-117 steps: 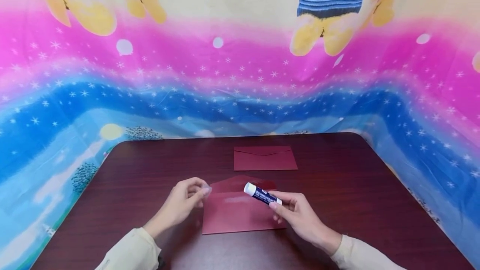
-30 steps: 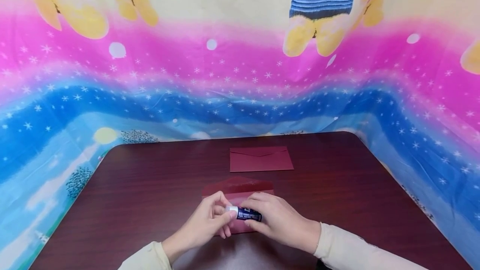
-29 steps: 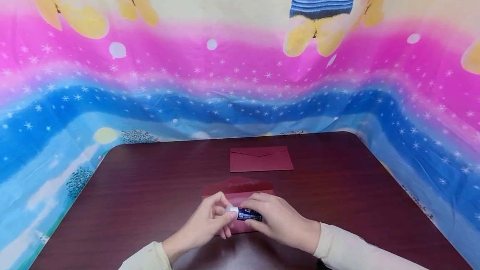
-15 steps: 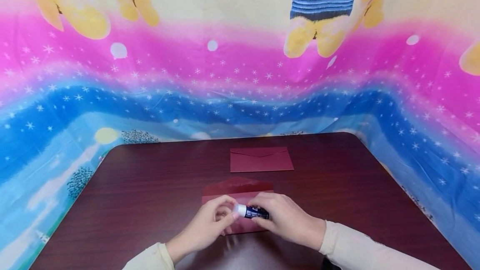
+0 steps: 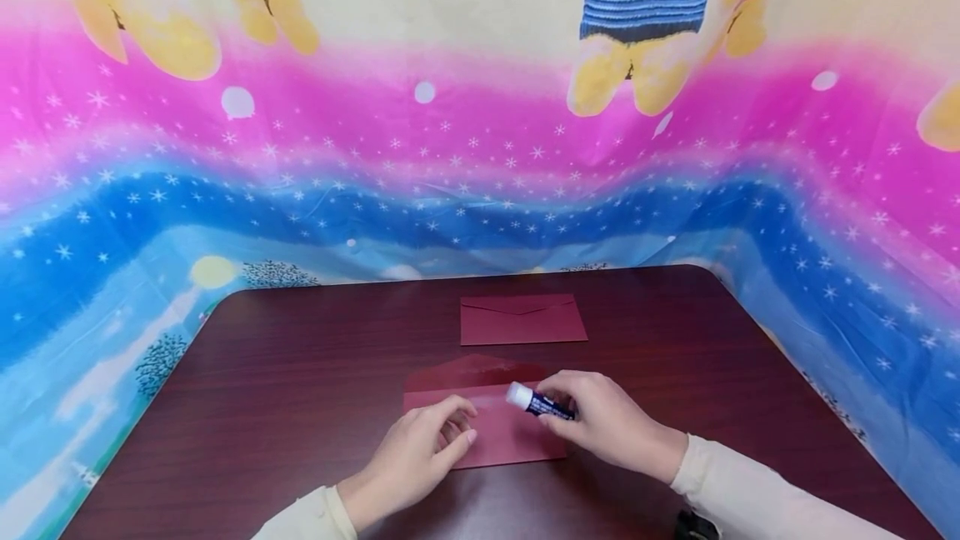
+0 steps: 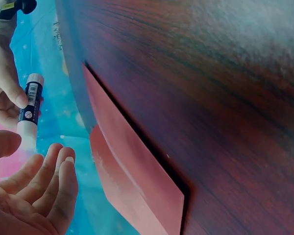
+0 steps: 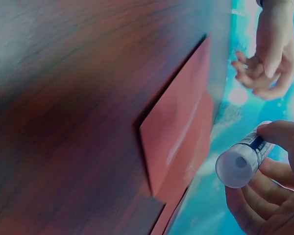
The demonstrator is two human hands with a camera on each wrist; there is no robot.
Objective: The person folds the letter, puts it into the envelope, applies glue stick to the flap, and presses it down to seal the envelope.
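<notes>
My right hand (image 5: 611, 423) pinches a glue stick (image 5: 546, 405) with a dark blue label between thumb and fingers. Its pale cap end (image 7: 235, 167) points left and toward the right wrist camera, with the cap on. Below the stick lies a dark red envelope (image 5: 510, 436), its flap (image 5: 468, 373) folded open toward the far side. Whitish smears show on the envelope in the right wrist view. My left hand (image 5: 420, 452) hovers over the envelope's left part, fingers loosely bent, holding nothing. Its palm and spread fingertips (image 6: 63, 196) face the camera in the left wrist view.
A second red envelope (image 5: 522, 322), flap down, lies farther back on the dark wooden table (image 5: 322, 340). Behind the table hangs a colourful printed cloth (image 5: 480, 148). A dark object (image 5: 696, 525) sits at my right sleeve.
Earlier the left hand held the clear cap apart, then both hands met at the glue stick. Now the left hand has let go, and the right hand has carried the capped stick to the right.
</notes>
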